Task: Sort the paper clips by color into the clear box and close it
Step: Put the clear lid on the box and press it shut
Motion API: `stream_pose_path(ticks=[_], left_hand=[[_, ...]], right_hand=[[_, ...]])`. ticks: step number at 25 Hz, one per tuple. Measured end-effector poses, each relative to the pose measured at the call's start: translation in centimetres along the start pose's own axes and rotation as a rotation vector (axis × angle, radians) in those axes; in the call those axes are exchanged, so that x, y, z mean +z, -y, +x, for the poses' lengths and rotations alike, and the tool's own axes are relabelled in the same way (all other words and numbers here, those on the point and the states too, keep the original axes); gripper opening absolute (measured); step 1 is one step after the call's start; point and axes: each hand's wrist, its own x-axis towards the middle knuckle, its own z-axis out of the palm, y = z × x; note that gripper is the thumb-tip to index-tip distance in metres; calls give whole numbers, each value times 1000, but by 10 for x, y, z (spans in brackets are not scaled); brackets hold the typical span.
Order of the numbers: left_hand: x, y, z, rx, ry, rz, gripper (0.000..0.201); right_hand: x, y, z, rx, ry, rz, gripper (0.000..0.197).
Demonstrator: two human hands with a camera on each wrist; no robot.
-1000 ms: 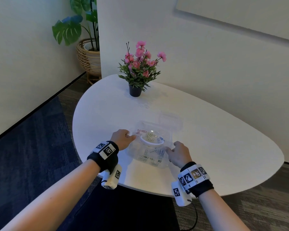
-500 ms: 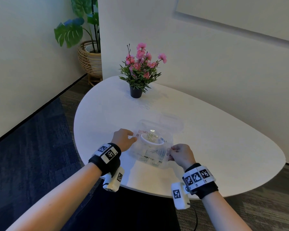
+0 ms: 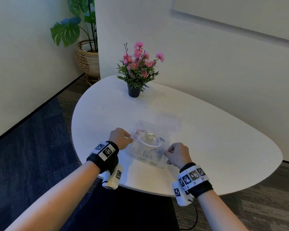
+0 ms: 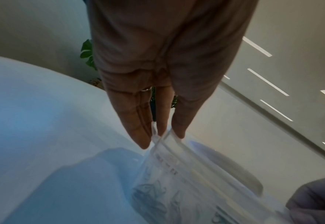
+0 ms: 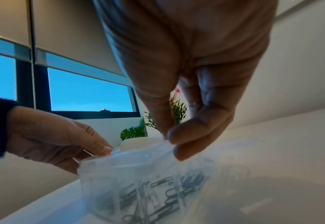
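Both grips pinch the box at lower centre on the bench: our left hand its left edge, right hand its near-right corner, equally near.

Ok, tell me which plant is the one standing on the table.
The pink-flowered plant in the small dark pot stands on the white table. The big-leafed plant sits in a wicker basket on the floor.

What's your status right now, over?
Left hand pinching clear box rim; right hand pinching opposite edge. Paper clips inside. Nothing blocking.
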Motion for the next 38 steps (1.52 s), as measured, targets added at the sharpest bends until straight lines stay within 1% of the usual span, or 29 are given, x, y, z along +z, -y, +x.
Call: stream_pose_path(ticks=[2,4,6,7,8,10,12,13,16,19,20,23,25,26,27,28,31,32,34,35,36,37,38], left_hand=[[-2,0,1,-1,15,1,37],[-3,0,3,5,19,22,39],[-4,-2,4,18,5,37,44],[-4,-2,5,30,-6,42,47],[-3,-3,6,36,-11,44,48],[-2,-2,8,16,3,-9,49],[-1,0,9,-30,17,-101,51],[-1,0,9,-43,20,-120,52],[0,0,8,-52,29,-153,52],[2,0,8,-50,39,-199,51],[3,0,8,-39,37,-200,48],[4,-3,6,-2,33,-176,30],[4,-6,7,-20,39,-149,15],[3,-7,8,-37,38,-134,18],[3,-8,9,-47,37,-111,27],[3,-9,10,-57,37,-95,28],[3,-15,13,-68,20,-73,14],[2,-16,14,-71,12,-81,14],[1,-17,18,-92,4,-87,23],[0,-16,20,-109,10,-113,15],[-1,-16,20,-110,4,-150,12],[1,-13,22,-127,-2,-187,27],[2,-11,24,-136,-9,-213,37]], right_hand=[[2,0,1,-24,-43,-101,29],[-1,3,0,-71,-89,-168,42],[-6,10,-1,-173,-124,-157,57],[-8,13,-1,-238,-104,-142,65],[-9,19,-1,-299,-48,-155,76],[-4,31,3,-397,110,-300,98],[6,39,11,-428,223,-453,107],[10,42,17,-408,252,-499,109],[20,39,27,-285,316,-575,110],[23,36,27,-239,358,-593,109],[23,37,26,-235,373,-596,109],[22,39,27,-227,390,-613,107],[23,38,27,-225,391,-623,106],[24,39,27,-224,396,-627,106],[25,39,27,-222,401,-634,106],[25,39,28,-219,408,-641,105],[23,40,29,-219,437,-658,105],[24,41,30,-220,442,-659,105],[25,40,30,-219,440,-657,105],[25,41,30,-218,438,-652,106],[24,42,30,-221,434,-631,106],[22,41,29,-232,416,-588,107],[20,39,28,-241,384,-521,110]])
